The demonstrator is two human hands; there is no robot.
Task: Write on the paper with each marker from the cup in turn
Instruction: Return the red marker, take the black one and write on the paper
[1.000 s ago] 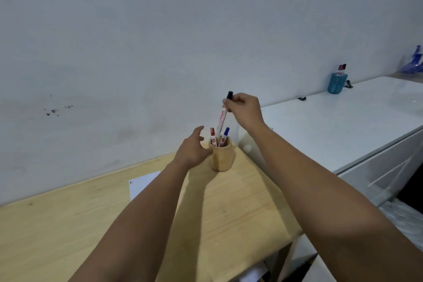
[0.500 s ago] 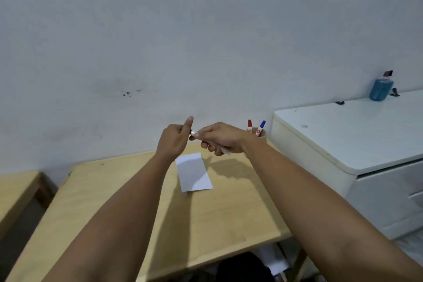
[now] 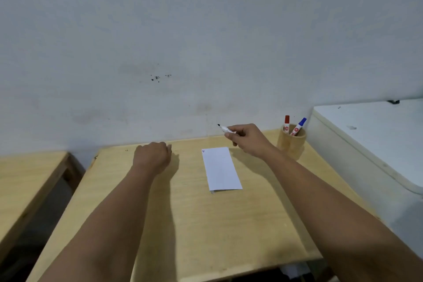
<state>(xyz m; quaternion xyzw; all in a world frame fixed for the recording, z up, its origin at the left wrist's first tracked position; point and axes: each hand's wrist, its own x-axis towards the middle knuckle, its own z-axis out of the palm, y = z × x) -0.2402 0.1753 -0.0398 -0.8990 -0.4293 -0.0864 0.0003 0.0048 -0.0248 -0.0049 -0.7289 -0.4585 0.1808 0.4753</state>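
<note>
A white sheet of paper [image 3: 221, 169] lies on the wooden table [image 3: 206, 231], with small dark marks at its far left corner. My right hand [image 3: 248, 141] hovers just beyond the paper's far right corner, shut on a black marker [image 3: 225, 130] whose bare tip points up and left. My left hand [image 3: 152, 157] rests as a closed fist on the table, left of the paper; anything inside it is hidden. A round wooden cup [image 3: 291, 143] stands at the far right of the table. It holds a red marker [image 3: 286, 122] and a blue marker [image 3: 298, 126], both capped.
A white cabinet [image 3: 370, 137] butts against the table's right side, slightly higher than the tabletop. Another wooden table [image 3: 27, 181] stands to the left across a gap. A pale wall runs directly behind both tables.
My right hand lifted the black marker out of the cup and carried it left over the paper. Both hands met at its cap, then parted; the tip is now bare and my left hand has dropped to the table.
</note>
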